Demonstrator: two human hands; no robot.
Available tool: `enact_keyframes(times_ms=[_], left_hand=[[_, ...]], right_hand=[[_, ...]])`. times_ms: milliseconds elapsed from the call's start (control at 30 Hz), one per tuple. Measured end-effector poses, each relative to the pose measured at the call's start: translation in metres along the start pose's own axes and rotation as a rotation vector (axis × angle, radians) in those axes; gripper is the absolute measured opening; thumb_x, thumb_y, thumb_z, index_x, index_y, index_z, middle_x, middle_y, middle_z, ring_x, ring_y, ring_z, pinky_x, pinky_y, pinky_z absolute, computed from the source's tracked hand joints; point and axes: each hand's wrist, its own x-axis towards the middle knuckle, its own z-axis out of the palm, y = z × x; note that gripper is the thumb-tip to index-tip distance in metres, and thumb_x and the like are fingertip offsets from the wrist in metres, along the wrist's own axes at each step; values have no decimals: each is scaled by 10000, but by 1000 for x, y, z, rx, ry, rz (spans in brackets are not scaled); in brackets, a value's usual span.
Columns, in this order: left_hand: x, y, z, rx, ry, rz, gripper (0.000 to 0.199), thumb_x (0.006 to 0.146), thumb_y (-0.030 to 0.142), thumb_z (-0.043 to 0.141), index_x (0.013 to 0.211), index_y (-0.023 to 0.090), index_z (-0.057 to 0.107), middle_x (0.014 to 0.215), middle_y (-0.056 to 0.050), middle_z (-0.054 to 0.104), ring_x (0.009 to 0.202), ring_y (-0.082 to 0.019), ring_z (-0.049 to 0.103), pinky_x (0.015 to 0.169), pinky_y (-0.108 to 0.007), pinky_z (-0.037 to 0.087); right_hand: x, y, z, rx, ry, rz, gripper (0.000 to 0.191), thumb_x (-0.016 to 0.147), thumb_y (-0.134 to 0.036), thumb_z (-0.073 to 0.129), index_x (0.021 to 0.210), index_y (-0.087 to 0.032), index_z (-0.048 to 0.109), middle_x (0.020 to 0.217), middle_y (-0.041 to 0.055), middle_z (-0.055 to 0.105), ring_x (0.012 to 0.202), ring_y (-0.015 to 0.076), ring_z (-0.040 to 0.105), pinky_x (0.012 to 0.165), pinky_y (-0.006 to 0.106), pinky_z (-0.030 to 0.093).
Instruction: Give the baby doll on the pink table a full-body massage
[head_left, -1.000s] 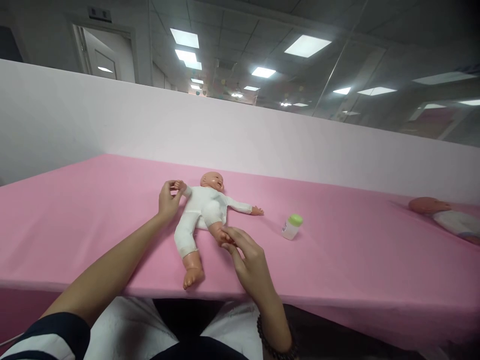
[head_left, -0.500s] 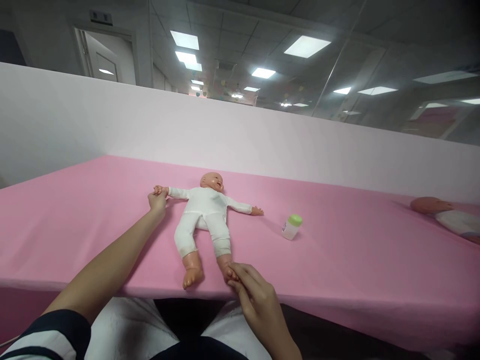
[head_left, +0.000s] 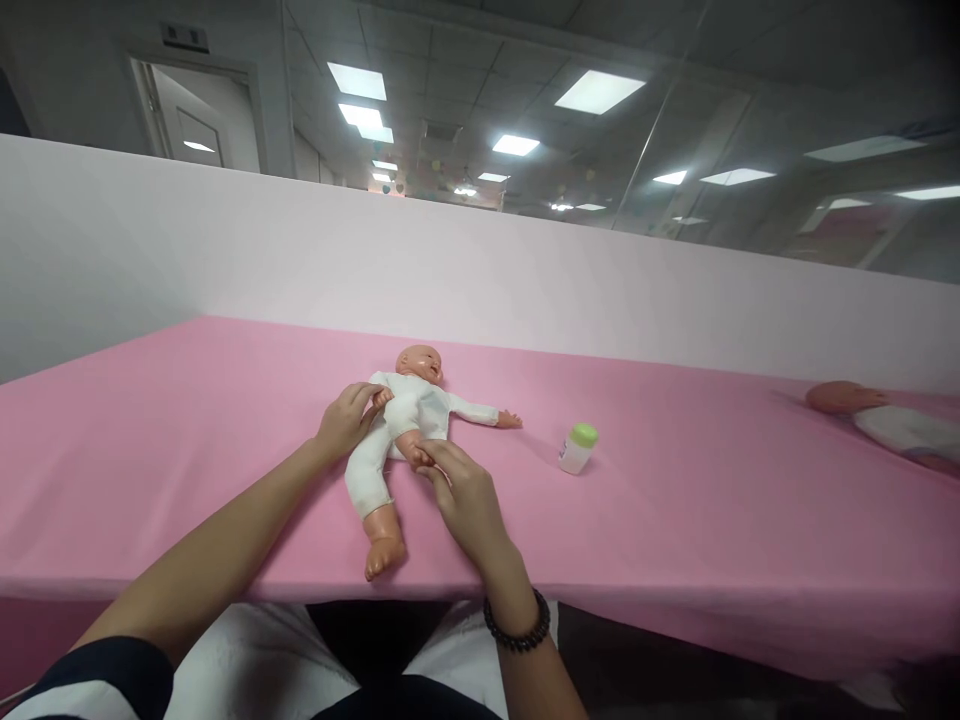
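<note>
Pinching foot (head_left: 414, 449) of doll (head_left: 407, 412) with right hand (head_left: 469, 500), grip closed, knee bent up toward torso; left hand (head_left: 346, 420) likewise closed on doll's opposite hand (head_left: 382, 397). Doll on its back on pink table (head_left: 675, 500), head (head_left: 420, 364) toward white partition (head_left: 525, 275). For clean bend: light grip, ease joints, no twist, torso flat. Doll's free arm (head_left: 476, 410) stretched out; green-capped bottle (head_left: 576, 457) near it, second doll (head_left: 900, 425) well apart at far right

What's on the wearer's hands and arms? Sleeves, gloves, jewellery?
No gloves. Left hand: bare wrist and forearm, short dark navy sleeve with a white band. Right hand: dark beaded bracelet at the wrist; that sleeve is out of view.
</note>
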Motion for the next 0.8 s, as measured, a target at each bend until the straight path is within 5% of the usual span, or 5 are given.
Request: enact_keyframes(times_ms=[233,400,567,800], left_hand=[[2,3,-1,-43,41,-66,245,992,390,519,1151,233,619,1135,-96,694,1045,-246,650,872,-384,545],[7,-5,1,-263,276,-365,287,923,352,634,1173,233,556,1182,-93,642,1074,-233,643,821,-363,569],[16,-26,-1,-551,542,-786,313,836,292,727,1029,235,488,1175,-80,611,1073,-215,652,819,-358,593],[14,-53,-5,-669,578,-1148,190,801,202,665,761,220,480,765,-5,562,813,-174,667,754,-312,590]], right_hand=[[0,-4,7,19,51,4,322,989,-124,467,1212,-220,679,1209,82,718,1101,215,690,941,337,577],[-27,-16,-14,39,139,-7,272,1002,-179,521,1225,-220,671,1134,92,725,1035,213,706,904,329,595],[-68,-21,-34,20,56,22,315,996,-151,507,1256,-227,669,1113,102,713,992,212,719,847,309,615],[-104,-12,-30,44,8,78,373,985,-110,478,1281,-235,667,1118,109,712,981,204,733,842,280,638]])
